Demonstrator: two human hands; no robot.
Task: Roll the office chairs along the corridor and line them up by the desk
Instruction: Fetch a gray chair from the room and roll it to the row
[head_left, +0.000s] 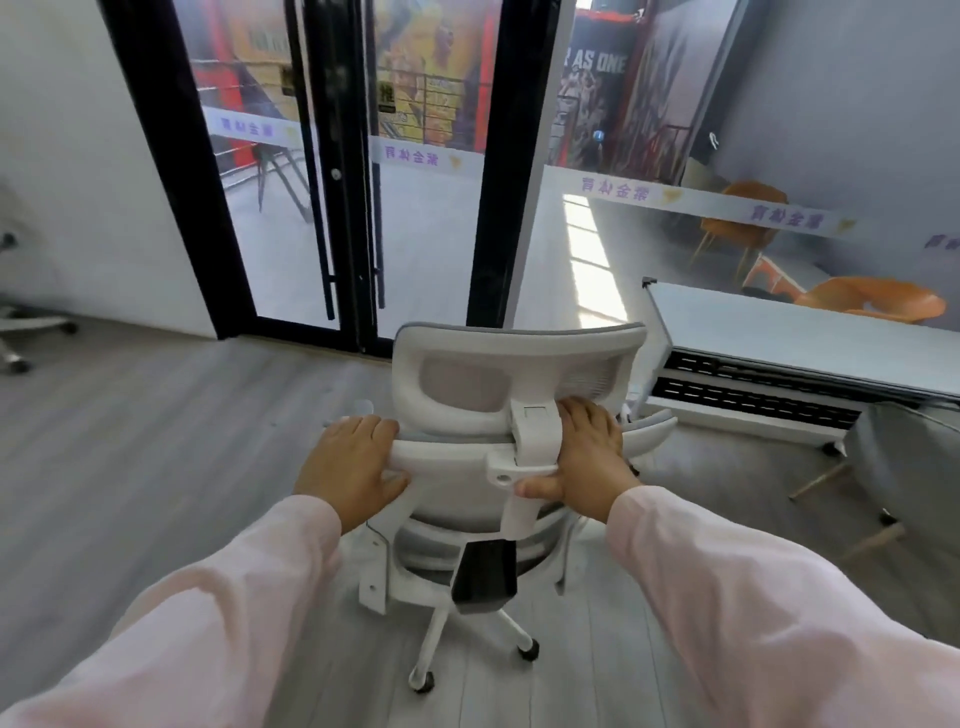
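Here, left hand (353, 462) and right hand (589, 460) clasp the office chair (519, 353), glass doors (415, 234) ahead, desk (779, 335) seemingly just beside.

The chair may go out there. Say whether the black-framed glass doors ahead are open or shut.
Shut: the glass doors meet at their black centre stiles, no gap, handles side by side.

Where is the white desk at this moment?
In the head view, the white rectangular desk stands at the right, just beyond the white mesh office chair, along the glass wall.
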